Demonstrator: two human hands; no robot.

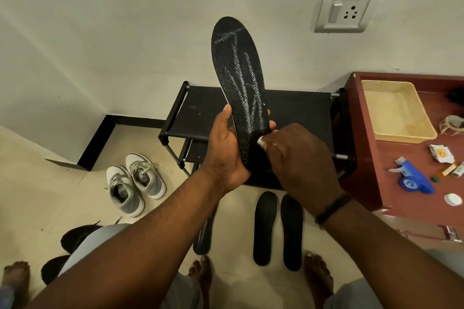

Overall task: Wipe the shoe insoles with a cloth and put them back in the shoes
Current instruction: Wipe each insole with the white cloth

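wiping is the step in hand: the left hand grips the heel end of a black insole, holding it upright in front of the shoe rack, while the right hand pinches a small pale cloth against its lower face. next, i judge, the cloth must travel up toward the toe. the insole's mesh surface shows whitish streaks. three more insoles lie on the floor below, near the grey shoes.
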